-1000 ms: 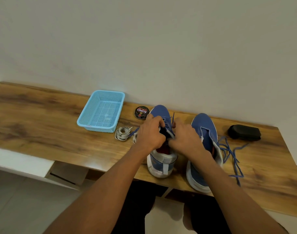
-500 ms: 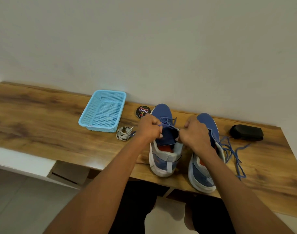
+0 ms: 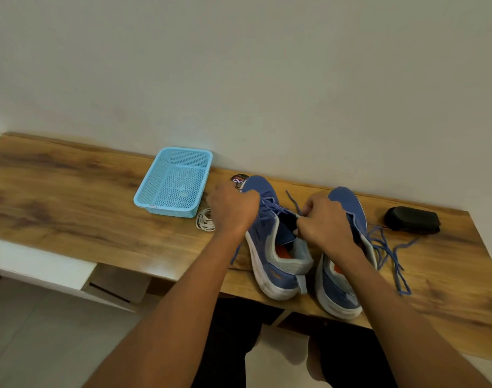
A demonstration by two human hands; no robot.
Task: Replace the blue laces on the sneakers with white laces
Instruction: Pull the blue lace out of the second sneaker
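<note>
Both forearms stretched forward, bare. Left hand (image 3: 233,208) fisted, knuckles up, gripping blue lace (image 3: 270,208). Right hand (image 3: 323,219) curled, fingertips pinching the same lace, wrists level, well apart.

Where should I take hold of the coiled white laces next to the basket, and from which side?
Pinch across the bunched strands of the white laces at the coil's left edge, coming down from above. They lie flat on the wooden table, just in front of the blue basket, and the left hand covers their right part, so the left edge looks like the freest way in.
</note>
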